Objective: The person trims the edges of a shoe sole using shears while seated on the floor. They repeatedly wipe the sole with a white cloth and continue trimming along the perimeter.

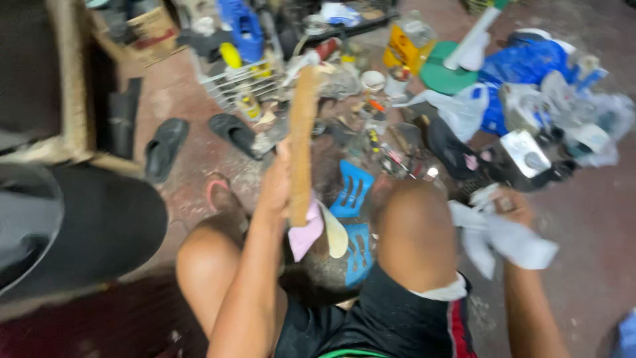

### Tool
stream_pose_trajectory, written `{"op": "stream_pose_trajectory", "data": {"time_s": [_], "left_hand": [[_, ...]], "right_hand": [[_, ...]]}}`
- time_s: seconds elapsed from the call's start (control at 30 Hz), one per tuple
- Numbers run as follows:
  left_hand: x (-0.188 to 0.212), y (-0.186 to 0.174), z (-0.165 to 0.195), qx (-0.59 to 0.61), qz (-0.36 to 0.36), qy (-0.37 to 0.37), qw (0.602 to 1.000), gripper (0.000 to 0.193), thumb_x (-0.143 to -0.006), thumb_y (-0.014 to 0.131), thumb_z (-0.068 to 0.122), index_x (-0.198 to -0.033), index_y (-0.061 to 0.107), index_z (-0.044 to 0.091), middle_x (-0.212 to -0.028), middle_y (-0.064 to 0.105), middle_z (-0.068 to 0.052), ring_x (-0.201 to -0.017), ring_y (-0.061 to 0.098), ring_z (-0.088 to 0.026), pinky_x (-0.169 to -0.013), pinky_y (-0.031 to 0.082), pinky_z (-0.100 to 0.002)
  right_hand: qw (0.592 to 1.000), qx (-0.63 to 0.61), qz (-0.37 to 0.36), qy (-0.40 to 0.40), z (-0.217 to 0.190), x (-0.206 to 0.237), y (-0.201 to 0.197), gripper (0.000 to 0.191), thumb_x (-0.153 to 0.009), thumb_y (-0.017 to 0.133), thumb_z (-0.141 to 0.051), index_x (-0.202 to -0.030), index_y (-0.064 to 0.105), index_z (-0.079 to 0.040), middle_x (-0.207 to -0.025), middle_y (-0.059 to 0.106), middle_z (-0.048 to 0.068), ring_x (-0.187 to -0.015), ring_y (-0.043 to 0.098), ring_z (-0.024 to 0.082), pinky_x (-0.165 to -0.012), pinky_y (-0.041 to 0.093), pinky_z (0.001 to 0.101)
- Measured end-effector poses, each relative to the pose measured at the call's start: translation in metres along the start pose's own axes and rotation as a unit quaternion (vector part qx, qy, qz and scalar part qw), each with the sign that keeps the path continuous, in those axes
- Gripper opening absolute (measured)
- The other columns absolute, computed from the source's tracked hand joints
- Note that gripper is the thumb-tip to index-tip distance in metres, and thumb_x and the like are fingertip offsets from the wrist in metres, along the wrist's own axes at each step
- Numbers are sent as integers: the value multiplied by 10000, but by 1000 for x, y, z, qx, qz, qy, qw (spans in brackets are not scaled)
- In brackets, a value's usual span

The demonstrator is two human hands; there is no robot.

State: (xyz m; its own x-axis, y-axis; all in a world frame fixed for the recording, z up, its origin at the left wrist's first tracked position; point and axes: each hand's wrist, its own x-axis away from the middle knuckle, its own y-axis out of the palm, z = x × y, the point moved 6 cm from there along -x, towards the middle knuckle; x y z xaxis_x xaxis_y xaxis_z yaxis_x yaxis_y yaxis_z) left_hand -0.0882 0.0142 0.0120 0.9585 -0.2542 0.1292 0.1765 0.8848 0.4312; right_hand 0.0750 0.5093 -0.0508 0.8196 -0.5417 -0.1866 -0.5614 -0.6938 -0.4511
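Your single head camera looked steeply down and forward from above your bent knees, close over your lap, taking in the cluttered floor ahead; motion blurred the view.

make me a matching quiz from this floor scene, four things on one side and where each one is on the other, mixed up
Things:
1. long tan strip
2. white cloth
3. black sandals
4. blue plastic stool

Places:
A. on the floor, beyond the left knee
B. between the knees
C. held upright in the left hand
D. gripped in the right hand

Pairs: 1-C, 2-D, 3-A, 4-B
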Motion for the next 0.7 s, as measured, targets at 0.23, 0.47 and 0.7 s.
{"op": "stream_pose_trajectory", "data": {"time_s": [0.23,0.47,0.7], "left_hand": [[12,31,10,122,-5,-71,990,541,-1098,446,540,-1505,494,188,-970,549,-54,-652,463,-135,-519,367,-266],[-21,73,-21,219,-103,-97,966,435,-1172,536,360,-1535,416,152,-979,524,-97,-618,420,-112,-552,351,-218],[-65,59,-73,325,-221,-197,898,640,-1098,548,326,-1648,226,270,-929,545,-180,-553,502,-249,-479,460,-371]], "right_hand": [[917,227,-259,202,125,165,31,414,-879,671,-194,-1283,667,-106,-1153,721,202,-1025,701,386,-846,550,477],[929,259,-212,157,162,102,50,457,-897,723,-357,-1259,663,-85,-1278,677,176,-1182,631,400,-1011,496,475],[933,329,-102,105,177,-43,94,530,-900,719,-381,-1319,619,-72,-1302,625,218,-1231,551,422,-1005,457,496]]}}
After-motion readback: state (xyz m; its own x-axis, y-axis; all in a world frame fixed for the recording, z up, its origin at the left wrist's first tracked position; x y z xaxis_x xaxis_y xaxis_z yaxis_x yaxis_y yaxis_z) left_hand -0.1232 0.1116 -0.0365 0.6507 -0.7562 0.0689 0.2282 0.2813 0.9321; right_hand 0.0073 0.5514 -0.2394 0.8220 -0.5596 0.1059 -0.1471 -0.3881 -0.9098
